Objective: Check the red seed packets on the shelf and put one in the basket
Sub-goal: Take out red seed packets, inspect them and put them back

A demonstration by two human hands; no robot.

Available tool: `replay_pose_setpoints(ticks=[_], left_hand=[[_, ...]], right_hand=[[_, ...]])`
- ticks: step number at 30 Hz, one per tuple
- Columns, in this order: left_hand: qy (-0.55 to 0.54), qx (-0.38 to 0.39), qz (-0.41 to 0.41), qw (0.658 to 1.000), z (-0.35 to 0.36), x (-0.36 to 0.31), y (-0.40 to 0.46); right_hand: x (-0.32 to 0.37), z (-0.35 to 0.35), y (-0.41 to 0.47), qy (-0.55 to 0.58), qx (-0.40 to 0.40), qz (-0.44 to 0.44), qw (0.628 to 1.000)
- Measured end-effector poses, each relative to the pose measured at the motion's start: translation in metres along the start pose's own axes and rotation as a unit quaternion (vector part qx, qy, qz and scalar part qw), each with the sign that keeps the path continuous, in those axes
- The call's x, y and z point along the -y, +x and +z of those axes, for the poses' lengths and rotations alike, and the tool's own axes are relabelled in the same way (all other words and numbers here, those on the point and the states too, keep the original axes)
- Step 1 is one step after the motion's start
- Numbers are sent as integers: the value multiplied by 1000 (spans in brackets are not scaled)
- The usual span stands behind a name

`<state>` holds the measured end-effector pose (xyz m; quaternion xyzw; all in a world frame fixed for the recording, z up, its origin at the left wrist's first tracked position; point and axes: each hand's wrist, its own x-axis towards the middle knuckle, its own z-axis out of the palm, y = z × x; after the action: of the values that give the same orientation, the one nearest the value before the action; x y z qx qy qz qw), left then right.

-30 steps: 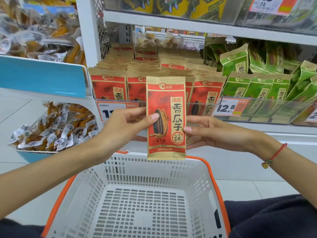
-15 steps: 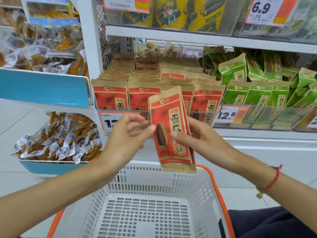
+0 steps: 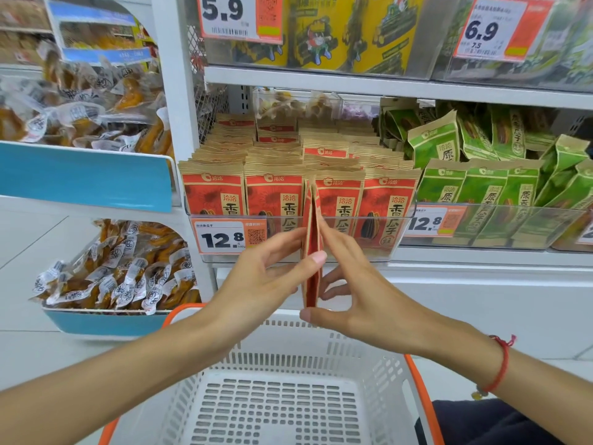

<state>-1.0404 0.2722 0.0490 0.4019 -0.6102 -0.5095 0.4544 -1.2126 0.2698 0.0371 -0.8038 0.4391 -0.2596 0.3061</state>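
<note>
nearest, a white slotted basket (image 3: 276, 409) with an orange rim sits low in front of the person, nothing lying in it. just above its far edge both hands meet around one red seed packet (image 3: 312, 252). the left hand (image 3: 263, 284) pinches the packet with thumb on the near side and fingers behind; the right hand (image 3: 362, 293) grips its other face, thumb at the bottom corner. the packet is turned edge-on, a thin red and kraft-brown sliver, its long axis upright, top toward the shelf. a red cord bracelet (image 3: 502, 364) circles the right wrist. behind, a clear shelf bin (image 3: 398, 232) holds upright rows of matching red packets (image 3: 272, 194), beside green packets (image 3: 481, 187) to the right. left, blue tubs (image 3: 96, 322) hold wrapped snacks.
</note>
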Motion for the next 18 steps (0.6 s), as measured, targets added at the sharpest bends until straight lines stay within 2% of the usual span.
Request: replay_pose_setpoints(ticks=[3,5,9,12,14,18], left_hand=[[8,-9,11,1000,-2,2,3],[-1,-2,5,1000,-3,2,4],[-41,-5,-21,999,-4,4,7],[-60,-3,-46,997,-7,6,13],[-74,13,-58,995,-11,6,15],[-95,22,-77,992,-19,6,19]], right_hand=[[2,-4,-1,48,13,-1,999],[6,-7,2,77,-6,6,997],[7,-11,11,40,-126,6,991],[4,-14,19,27,-206,69,976],[3,-17,24,60,-220,102,968],[7,-20,30,110,-207,115,965]])
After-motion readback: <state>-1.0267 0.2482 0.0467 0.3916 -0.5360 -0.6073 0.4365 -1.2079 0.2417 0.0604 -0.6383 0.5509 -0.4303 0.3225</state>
